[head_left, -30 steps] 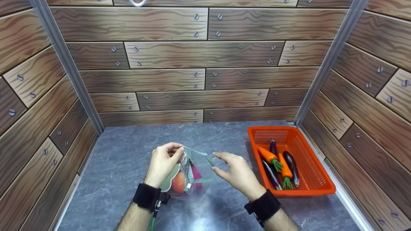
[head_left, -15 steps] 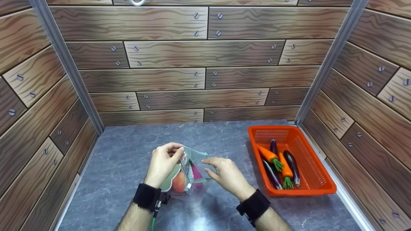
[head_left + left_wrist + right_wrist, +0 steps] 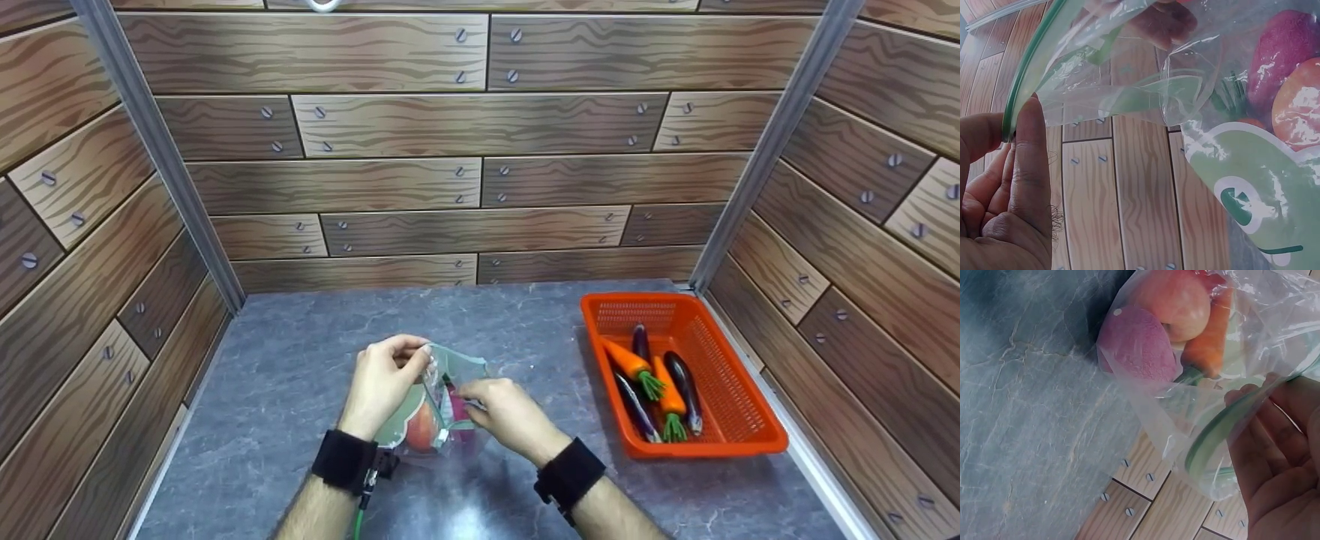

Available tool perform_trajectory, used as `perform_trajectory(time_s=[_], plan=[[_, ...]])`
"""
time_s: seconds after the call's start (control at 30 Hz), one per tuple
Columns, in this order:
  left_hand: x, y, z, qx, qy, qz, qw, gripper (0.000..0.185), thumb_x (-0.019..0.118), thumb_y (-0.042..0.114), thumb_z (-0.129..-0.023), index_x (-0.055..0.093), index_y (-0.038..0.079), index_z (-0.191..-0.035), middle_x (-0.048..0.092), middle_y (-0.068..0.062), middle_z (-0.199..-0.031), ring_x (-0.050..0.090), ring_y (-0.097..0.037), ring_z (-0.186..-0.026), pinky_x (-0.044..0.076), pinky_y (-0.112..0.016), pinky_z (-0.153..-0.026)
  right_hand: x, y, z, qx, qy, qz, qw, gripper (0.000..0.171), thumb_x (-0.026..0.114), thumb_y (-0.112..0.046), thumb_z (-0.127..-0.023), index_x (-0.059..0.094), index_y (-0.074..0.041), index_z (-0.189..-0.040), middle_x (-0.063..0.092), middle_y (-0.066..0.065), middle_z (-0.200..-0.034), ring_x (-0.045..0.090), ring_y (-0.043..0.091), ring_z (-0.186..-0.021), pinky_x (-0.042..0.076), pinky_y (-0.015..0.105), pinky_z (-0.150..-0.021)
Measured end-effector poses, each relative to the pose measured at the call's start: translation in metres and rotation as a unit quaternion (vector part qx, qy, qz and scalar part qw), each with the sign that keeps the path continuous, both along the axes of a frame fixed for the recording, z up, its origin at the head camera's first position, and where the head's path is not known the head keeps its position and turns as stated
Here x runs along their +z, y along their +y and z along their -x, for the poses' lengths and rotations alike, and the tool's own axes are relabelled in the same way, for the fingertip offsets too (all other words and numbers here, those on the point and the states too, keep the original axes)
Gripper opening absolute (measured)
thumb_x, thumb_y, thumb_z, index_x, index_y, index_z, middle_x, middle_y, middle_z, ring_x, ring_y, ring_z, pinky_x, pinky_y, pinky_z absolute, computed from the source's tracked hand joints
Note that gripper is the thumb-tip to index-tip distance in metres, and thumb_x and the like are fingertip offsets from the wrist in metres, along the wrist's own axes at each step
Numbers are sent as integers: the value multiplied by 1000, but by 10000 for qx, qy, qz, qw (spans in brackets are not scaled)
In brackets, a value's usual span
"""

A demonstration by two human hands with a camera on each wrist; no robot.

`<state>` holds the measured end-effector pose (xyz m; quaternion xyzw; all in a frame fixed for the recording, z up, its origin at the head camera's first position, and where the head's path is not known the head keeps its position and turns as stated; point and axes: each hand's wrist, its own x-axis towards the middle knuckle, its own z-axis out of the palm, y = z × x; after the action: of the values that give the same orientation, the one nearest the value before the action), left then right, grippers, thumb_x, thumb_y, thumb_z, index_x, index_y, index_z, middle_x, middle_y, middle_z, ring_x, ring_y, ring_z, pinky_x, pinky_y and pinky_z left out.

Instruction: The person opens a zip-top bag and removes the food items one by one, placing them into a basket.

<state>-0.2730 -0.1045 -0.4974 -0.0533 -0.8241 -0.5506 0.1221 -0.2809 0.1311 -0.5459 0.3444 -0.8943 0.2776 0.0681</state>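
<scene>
The bag (image 3: 396,429) is clear and shiny, with a green strip (image 3: 1219,430) at its mouth and a pale green face (image 3: 1213,163) with an eye and a smile; a round fruit (image 3: 1188,309), a pink lump (image 3: 1137,349) and a carrot (image 3: 1211,337) show inside; it is over the grey table (image 3: 255,405); the left hand (image 3: 380,382) pinches the strip; the right hand (image 3: 514,420) is at the strip; I cannot tell if it grips.

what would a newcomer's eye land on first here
Probably the bright orange perforated plastic basket, at the right of the grey marbled tabletop, holding orange carrots with green tops and dark purple eggplants. Next, the clear plastic bag with a green rim, near the centre, pinched by the left hand, with the right hand at its edge; a round reddish fruit shows inside.
</scene>
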Motion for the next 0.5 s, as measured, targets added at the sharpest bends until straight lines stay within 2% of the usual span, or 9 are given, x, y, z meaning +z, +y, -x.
perform_trajectory(time_s=[0.27,0.5], plan=[[-2,-1,-1,67,62,114,9999,15,81,15,-109,90,7,-118,89,-7,-100,84,-12,-88,68,-18,-74,-9,-8,6,-53,0,-306,9995,27,82,2,-102,91,-10,-124,92,9,-117,89,26,-109,75,40,-95],[-8,-2,-2,56,-50,44,10000,15,80,14,-109,90,8,-119,89,-8,-101,84,-14,-88,69,-19,-74,-22,-11,9,-248,-151,-323,9991,30,87,-3,-103,88,-7,-132,90,15,-123,89,33,-112,75,43,-100]])
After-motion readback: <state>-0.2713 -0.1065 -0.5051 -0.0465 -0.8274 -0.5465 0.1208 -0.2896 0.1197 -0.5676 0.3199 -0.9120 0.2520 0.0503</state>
